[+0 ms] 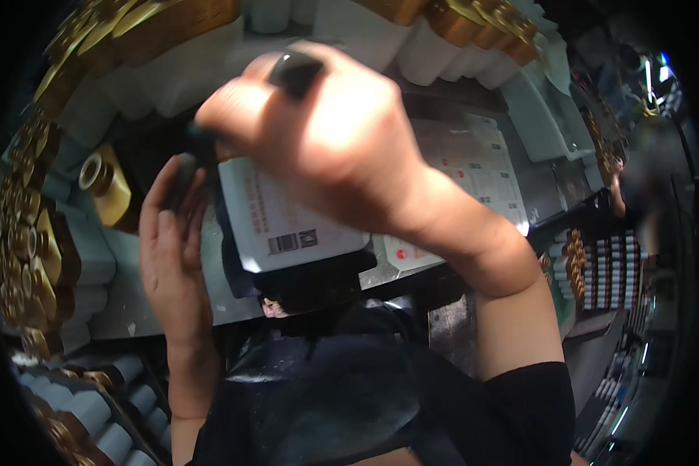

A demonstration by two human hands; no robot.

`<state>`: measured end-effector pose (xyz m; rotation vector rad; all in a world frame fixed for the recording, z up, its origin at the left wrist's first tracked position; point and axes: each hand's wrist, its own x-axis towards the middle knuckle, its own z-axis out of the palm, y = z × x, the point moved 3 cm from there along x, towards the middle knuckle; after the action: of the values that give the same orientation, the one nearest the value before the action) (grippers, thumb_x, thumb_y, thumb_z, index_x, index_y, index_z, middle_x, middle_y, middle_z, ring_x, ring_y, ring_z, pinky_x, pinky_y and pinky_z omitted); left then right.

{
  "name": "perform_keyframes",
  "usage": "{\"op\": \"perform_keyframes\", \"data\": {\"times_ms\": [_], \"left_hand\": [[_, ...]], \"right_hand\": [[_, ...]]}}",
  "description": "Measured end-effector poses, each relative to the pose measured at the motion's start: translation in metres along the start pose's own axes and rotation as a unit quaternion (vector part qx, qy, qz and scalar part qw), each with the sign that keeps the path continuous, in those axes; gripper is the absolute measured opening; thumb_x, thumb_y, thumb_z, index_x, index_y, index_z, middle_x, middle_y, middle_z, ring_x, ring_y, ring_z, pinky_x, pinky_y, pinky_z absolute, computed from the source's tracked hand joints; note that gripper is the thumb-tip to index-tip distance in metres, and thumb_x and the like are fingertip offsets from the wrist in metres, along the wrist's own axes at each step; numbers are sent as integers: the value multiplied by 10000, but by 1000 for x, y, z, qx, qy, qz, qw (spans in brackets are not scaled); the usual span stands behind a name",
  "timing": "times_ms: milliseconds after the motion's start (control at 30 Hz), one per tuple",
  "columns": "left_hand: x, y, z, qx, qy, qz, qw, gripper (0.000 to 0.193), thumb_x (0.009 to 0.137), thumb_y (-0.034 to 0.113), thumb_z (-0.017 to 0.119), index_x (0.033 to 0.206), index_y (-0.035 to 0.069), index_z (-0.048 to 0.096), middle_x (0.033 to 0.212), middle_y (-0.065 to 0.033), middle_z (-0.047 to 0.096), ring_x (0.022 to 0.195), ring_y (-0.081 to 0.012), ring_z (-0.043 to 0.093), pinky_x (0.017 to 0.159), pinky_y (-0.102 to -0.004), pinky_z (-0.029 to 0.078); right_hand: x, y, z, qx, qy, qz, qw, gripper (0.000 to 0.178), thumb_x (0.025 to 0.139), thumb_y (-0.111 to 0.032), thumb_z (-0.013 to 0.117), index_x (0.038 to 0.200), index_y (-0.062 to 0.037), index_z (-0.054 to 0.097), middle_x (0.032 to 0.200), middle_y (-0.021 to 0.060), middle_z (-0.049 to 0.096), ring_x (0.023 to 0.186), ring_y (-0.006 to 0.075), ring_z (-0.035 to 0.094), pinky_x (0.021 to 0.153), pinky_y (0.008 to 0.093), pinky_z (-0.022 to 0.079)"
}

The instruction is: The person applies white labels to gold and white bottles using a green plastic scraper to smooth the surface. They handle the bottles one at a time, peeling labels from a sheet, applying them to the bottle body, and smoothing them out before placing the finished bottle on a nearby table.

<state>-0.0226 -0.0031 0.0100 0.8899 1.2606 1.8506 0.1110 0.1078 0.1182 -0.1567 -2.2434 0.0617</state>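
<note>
One left hand, mine [175, 248], stands just left of the printed white container [268, 225]; I find it unclenched, apparently grasping nothing, a dark cover [182, 182] on one finger. The container's long axis seems to run away from me, its far end hidden behind my right hand [334, 132], which appears the nearer in this view. That hand is curled and blurred; I cannot tell whether it grasps anything. Count, left to right: gold-topped bottles [48, 241] far left of the container, many, too crowded to number; one separate gold-necked bottle [116, 194] nearer its left; the container itself, one; right of it, at least one label sheet [485, 167]; beyond that, one white tray [547, 109]; farthest right, one other person [637, 179].
</note>
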Motion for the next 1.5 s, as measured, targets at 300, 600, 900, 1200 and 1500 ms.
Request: {"op": "perform_keyframes", "data": {"times_ms": [300,600,900,1200,1500], "left_hand": [[-4,-10,-4,32,-33,-12,999,770,1001,509,449,1528,18,178,1516,-220,332,1412,-311,355,1165,-419,280],[-9,8,14,134,-26,114,984,1397,590,182,949,1563,238,-50,1412,-182,479,1209,-300,580,1046,-464,470],[-11,31,55,569,-259,251,739,648,715,627,662,1133,135,723,1038,-132,707,1168,-366,600,1122,-571,299],[25,18,-10,423,-270,-10,865,1274,497,459,914,1489,-53,300,1418,-241,484,1353,-362,440,1106,-406,346],[-31,9,2,507,-157,112,840,952,712,92,824,1488,-55,292,1417,-250,484,1220,-355,572,1023,-377,453]], "right_hand": [[-64,-27,5,24,29,-30,999,94,786,-105,694,864,-63,663,781,32,636,686,169,609,571,289,496],[-123,45,-91,381,16,502,776,287,911,-218,610,1126,-32,573,986,40,590,920,106,582,826,258,487],[-195,63,-77,153,-197,498,831,234,952,-140,583,1084,14,701,981,135,722,806,130,649,711,252,491],[-136,25,-30,144,-171,438,871,375,908,-256,688,1178,4,662,656,111,597,567,165,566,570,307,454],[-129,9,-17,261,-137,467,834,721,862,-394,719,1394,30,480,574,59,512,524,134,517,539,291,441]]}}
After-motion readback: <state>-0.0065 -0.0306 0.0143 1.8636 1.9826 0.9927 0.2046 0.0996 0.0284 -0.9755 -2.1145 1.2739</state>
